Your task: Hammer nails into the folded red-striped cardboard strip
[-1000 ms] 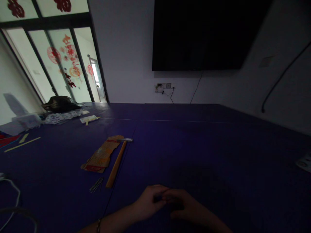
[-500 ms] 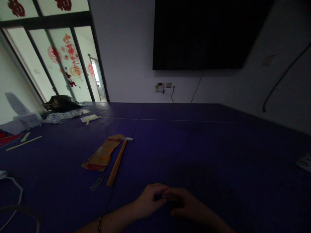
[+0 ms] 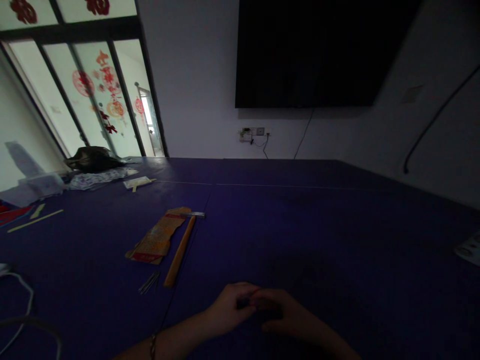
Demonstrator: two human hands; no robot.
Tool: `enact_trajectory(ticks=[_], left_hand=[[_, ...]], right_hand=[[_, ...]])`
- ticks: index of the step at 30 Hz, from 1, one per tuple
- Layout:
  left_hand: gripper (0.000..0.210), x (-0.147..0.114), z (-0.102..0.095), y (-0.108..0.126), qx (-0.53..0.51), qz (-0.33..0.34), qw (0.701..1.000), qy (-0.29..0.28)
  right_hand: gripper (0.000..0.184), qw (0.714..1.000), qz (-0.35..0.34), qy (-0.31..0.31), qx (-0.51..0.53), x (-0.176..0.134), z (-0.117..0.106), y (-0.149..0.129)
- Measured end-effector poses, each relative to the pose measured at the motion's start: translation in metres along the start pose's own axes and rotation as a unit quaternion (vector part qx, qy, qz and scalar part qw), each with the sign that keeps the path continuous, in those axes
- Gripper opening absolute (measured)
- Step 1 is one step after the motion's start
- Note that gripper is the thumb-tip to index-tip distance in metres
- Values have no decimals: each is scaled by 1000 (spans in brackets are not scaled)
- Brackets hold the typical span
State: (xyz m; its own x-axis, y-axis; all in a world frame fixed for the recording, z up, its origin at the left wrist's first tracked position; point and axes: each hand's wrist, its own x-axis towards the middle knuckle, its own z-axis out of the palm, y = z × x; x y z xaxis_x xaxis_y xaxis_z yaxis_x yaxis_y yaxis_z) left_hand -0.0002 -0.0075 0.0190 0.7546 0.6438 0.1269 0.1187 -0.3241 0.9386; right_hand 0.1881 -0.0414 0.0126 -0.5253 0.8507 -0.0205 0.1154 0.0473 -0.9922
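Touching left hand (image 3: 233,309) to right hand (image 3: 290,314) at the fingertips, curled loosely, gripping nothing visible; spotting hammer (image 3: 180,252) off to the left beside cardboard (image 3: 155,239), nails (image 3: 149,283) near its handle; might scatter those by sweeping left too low

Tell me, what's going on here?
A person's left hand and right hand meet over the dark purple surface, fingers touching and loosely curled. I can't make out anything in either one, though the light is dim. A wooden-handled hammer lies untouched off to the left, its head overlapping the far end of a torn cardboard piece. Beside its handle lie some thin metal pieces, apparently nails, also untouched.
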Motion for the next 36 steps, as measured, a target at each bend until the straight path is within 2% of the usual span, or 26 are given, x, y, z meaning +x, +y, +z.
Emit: enact_trajectory(ticks=[6,11,18,28,33,36], left_hand=[[27,0,0,-2,11,5,1000,9],[29,0,-1,-2,10,2,1000,-2],[27,0,-1,0,19,2,1000,1],[28,0,-1,0,9,3,1000,-2],[30,0,-2,2,7,-2,1000,-8],[31,0,-2,3,15,-7,1000,-7]], right_hand=[[39,1000,4,-11,-17,0,0,-1],[46,1000,11,0,-14,1,-2,3],[45,1000,-1,-7,13,1,-2,8],[42,1000,-1,-21,-8,1,0,-1],[46,1000,8,8,-17,0,0,2],[45,1000,3,3,-8,0,-1,4]])
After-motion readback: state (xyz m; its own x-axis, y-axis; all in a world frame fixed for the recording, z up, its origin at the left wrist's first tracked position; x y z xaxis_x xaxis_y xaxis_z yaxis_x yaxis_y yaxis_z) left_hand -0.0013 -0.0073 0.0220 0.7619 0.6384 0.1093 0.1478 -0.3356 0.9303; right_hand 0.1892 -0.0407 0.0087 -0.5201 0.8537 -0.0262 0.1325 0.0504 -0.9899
